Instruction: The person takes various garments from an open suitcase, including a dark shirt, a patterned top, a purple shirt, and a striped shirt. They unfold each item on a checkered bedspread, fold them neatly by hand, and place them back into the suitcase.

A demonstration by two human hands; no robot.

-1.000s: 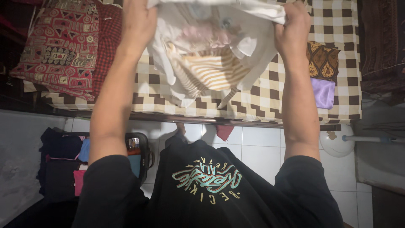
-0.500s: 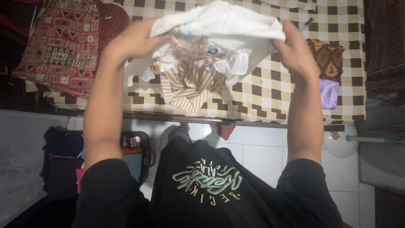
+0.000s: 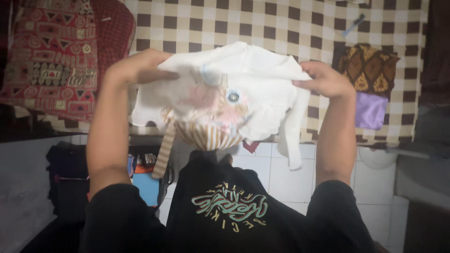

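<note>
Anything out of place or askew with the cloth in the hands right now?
Mildly, yes. The white garment with tan-striped trim, held up by the left hand and right hand, hangs bunched and uneven: a striped strap and a white sleeve dangle loose below. No visible damage.

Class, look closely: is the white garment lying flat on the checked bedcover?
No, the left hand and right hand hold the white garment up in the air above the checked bedcover.

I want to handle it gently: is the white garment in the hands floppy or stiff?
Likely floppy: the white garment sags between the left hand and right hand, and a sleeve hangs loose. Probably light, since fingertip pinches hold it. Its striped strip dangles and may snag.
</note>
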